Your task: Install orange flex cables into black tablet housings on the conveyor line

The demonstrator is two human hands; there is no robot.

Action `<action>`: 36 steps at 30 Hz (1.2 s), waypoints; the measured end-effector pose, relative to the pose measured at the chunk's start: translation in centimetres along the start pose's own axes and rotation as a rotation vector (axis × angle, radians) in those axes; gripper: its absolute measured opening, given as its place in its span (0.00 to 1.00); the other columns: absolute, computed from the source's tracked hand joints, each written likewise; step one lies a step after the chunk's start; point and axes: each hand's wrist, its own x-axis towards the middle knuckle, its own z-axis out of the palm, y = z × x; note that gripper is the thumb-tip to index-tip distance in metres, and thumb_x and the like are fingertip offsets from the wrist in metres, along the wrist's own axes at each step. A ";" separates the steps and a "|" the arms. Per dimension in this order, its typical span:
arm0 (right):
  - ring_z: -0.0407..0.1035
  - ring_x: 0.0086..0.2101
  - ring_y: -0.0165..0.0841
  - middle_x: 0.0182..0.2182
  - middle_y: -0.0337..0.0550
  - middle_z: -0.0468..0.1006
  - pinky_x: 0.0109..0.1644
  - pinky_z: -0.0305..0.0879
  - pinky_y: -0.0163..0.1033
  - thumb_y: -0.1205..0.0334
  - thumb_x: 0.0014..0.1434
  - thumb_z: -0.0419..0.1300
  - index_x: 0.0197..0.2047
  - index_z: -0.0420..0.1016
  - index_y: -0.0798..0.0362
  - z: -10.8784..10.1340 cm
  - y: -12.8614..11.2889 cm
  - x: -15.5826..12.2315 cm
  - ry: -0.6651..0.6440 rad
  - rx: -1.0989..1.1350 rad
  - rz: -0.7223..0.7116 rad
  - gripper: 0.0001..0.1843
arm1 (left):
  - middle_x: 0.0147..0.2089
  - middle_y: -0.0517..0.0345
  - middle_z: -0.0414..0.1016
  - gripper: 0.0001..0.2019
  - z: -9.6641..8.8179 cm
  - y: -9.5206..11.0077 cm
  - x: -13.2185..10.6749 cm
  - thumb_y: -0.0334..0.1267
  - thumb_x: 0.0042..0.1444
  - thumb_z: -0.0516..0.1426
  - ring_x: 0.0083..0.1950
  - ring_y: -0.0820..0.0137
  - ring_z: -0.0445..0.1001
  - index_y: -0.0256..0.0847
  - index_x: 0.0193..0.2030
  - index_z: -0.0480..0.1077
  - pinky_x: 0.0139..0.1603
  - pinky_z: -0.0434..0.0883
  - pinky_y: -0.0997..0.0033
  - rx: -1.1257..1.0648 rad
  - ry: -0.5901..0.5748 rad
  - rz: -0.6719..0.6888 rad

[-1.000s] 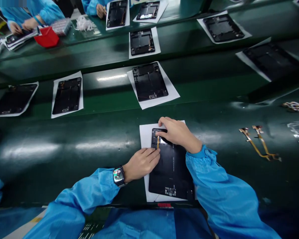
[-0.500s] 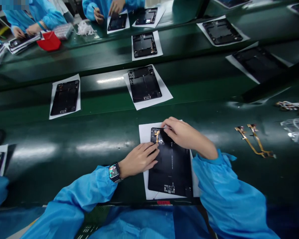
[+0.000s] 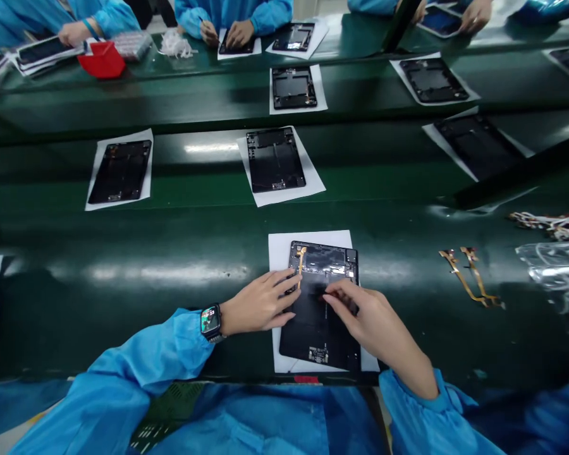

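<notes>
A black tablet housing [image 3: 308,328] lies on a white sheet [image 3: 279,253] in front of me. Near its top left corner an orange flex cable [image 3: 302,256] runs downward. My left hand [image 3: 260,302] rests on the housing's left edge, fingers stretched out and the tips beside the cable's lower end; it wears a watch. Over the middle of the housing, my right hand [image 3: 360,309] has thumb and index finger pinched together. Whether anything small sits between those fingertips cannot be made out.
To the right lie loose flex cables [image 3: 477,278], a white cable bundle [image 3: 550,222] and clear plastic [image 3: 554,265]. Beyond, several housings on sheets, such as one housing [image 3: 277,158], lie on the green belt [image 3: 194,180]. A dark post [image 3: 521,170] slants in at right. Co-workers' hands [image 3: 239,33] are across.
My right hand has moved from the housing's top edge down to its middle, now pinching. My left hand stays nearly in place. The camera view has shifted slightly.
</notes>
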 end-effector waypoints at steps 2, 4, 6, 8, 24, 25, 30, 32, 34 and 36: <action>0.74 0.33 0.37 0.37 0.42 0.79 0.35 0.66 0.39 0.61 0.68 0.50 0.47 0.68 0.48 0.9 -0.6 0.1 0.013 -0.073 -0.038 0.08 | 0.68 0.39 0.58 0.19 -0.1 -0.2 -0.5 0.43 0.64 0.55 0.72 0.50 0.50 0.34 0.57 0.67 0.67 0.62 0.47 -0.052 0.016 0.017; 0.74 0.34 0.38 0.39 0.45 0.79 0.35 0.66 0.39 0.63 0.69 0.48 0.48 0.67 0.50 1.7 -1.2 0.6 0.008 -0.173 -0.076 0.09 | 0.70 0.38 0.54 0.18 -0.1 -0.3 -0.9 0.43 0.63 0.56 0.73 0.50 0.48 0.35 0.56 0.68 0.68 0.61 0.46 -0.104 0.043 0.027; 0.74 0.32 0.38 0.38 0.46 0.79 0.32 0.64 0.39 0.65 0.69 0.47 0.46 0.67 0.51 2.3 -1.8 1.1 -0.020 -0.284 -0.105 0.09 | 0.71 0.38 0.52 0.18 0.0 -0.3 -1.2 0.42 0.63 0.57 0.73 0.50 0.49 0.36 0.56 0.68 0.68 0.60 0.46 -0.139 0.069 0.033; 0.74 0.31 0.38 0.35 0.46 0.79 0.30 0.62 0.39 0.66 0.68 0.47 0.45 0.68 0.52 2.7 -2.4 1.5 -0.044 -0.383 -0.122 0.09 | 0.71 0.38 0.51 0.19 0.3 -0.4 -1.4 0.42 0.62 0.57 0.73 0.50 0.49 0.36 0.57 0.68 0.68 0.60 0.46 -0.158 0.084 0.039; 0.76 0.31 0.36 0.34 0.46 0.80 0.31 0.65 0.37 0.65 0.70 0.47 0.43 0.70 0.53 5.3 -3.2 1.2 0.073 -0.343 -0.188 0.11 | 0.69 0.38 0.55 0.17 1.3 -0.8 -1.5 0.43 0.62 0.57 0.73 0.52 0.49 0.37 0.54 0.71 0.69 0.57 0.48 -0.191 0.093 0.050; 0.76 0.33 0.36 0.36 0.46 0.80 0.32 0.67 0.37 0.65 0.70 0.48 0.44 0.70 0.52 5.2 -3.0 1.0 0.096 -0.288 -0.183 0.09 | 0.69 0.38 0.54 0.18 1.3 -0.8 -1.5 0.43 0.62 0.57 0.73 0.52 0.49 0.37 0.55 0.71 0.69 0.57 0.48 -0.187 0.088 0.048; 0.77 0.37 0.35 0.39 0.44 0.81 0.38 0.72 0.37 0.64 0.68 0.54 0.46 0.71 0.50 5.1 -2.5 0.1 0.192 -0.128 -0.122 0.06 | 0.70 0.36 0.53 0.18 1.3 -0.9 -1.5 0.44 0.63 0.56 0.73 0.51 0.49 0.36 0.55 0.71 0.70 0.56 0.49 -0.196 0.085 0.051; 0.77 0.38 0.35 0.39 0.44 0.81 0.39 0.73 0.37 0.65 0.68 0.54 0.46 0.71 0.50 5.2 -2.6 0.0 0.205 -0.107 -0.130 0.06 | 0.70 0.36 0.53 0.18 1.4 -0.9 -1.6 0.43 0.62 0.57 0.73 0.51 0.50 0.36 0.55 0.72 0.70 0.56 0.50 -0.206 0.096 0.051; 0.77 0.38 0.35 0.40 0.44 0.81 0.40 0.73 0.37 0.65 0.68 0.55 0.47 0.71 0.50 5.4 -2.6 0.1 0.222 -0.094 -0.166 0.07 | 0.70 0.35 0.53 0.18 1.4 -0.9 -1.6 0.43 0.62 0.57 0.72 0.51 0.50 0.35 0.55 0.72 0.70 0.56 0.50 -0.212 0.097 0.051; 0.77 0.37 0.35 0.39 0.44 0.81 0.40 0.73 0.37 0.66 0.67 0.55 0.47 0.71 0.51 5.6 -2.6 0.2 0.238 -0.105 -0.214 0.07 | 0.70 0.34 0.52 0.18 1.4 -0.9 -1.6 0.43 0.63 0.56 0.72 0.51 0.50 0.35 0.55 0.72 0.70 0.55 0.50 -0.213 0.085 0.052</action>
